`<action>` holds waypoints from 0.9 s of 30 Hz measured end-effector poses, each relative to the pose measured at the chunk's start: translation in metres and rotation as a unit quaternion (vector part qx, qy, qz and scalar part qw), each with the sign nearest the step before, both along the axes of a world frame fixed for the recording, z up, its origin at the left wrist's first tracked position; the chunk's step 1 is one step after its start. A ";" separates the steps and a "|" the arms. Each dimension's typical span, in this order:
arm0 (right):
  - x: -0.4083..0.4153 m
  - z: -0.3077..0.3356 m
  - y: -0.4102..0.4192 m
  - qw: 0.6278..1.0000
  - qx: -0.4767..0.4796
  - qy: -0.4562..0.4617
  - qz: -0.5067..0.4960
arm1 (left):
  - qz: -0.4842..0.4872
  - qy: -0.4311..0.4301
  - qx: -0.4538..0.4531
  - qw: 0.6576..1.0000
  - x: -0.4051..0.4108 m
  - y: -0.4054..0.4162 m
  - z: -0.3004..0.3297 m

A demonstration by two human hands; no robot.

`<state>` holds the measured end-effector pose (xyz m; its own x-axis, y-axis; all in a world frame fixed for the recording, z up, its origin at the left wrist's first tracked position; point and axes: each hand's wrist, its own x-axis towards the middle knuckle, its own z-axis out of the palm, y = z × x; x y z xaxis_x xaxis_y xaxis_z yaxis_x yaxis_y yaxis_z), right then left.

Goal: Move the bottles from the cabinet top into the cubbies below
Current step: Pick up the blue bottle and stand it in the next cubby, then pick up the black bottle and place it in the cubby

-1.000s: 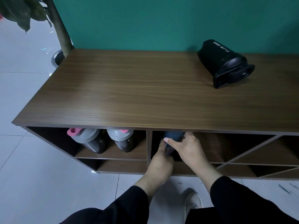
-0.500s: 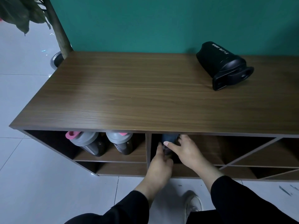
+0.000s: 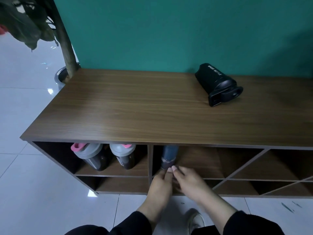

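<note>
Both reaching forward, side by side, at the cubby (image 3: 194,160) mouth. Left hand (image 3: 160,185) and right hand (image 3: 189,182) loosely curled, fingertips just at the blue bottle (image 3: 169,156) base. Gripping nothing.

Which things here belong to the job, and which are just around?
Job: black sport bottle lying on the cabinet top; blue bottle and two grey-lidded shakers in the cubbies; both hands.
Around: potted plant, shoe.
</note>
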<state>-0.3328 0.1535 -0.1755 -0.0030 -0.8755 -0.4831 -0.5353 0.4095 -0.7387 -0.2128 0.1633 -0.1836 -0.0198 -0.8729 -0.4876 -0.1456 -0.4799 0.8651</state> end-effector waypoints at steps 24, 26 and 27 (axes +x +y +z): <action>-0.102 0.151 -0.167 0.907 -0.229 -0.064 -0.347 | -0.119 -0.483 -0.339 0.798 0.047 -0.114 0.106; -0.100 0.152 -0.172 0.898 -0.242 -0.072 -0.360 | -0.118 -0.478 -0.346 0.799 0.047 -0.115 0.105; -0.098 0.153 -0.172 0.894 -0.249 -0.080 -0.363 | -0.118 -0.477 -0.348 0.799 0.048 -0.116 0.105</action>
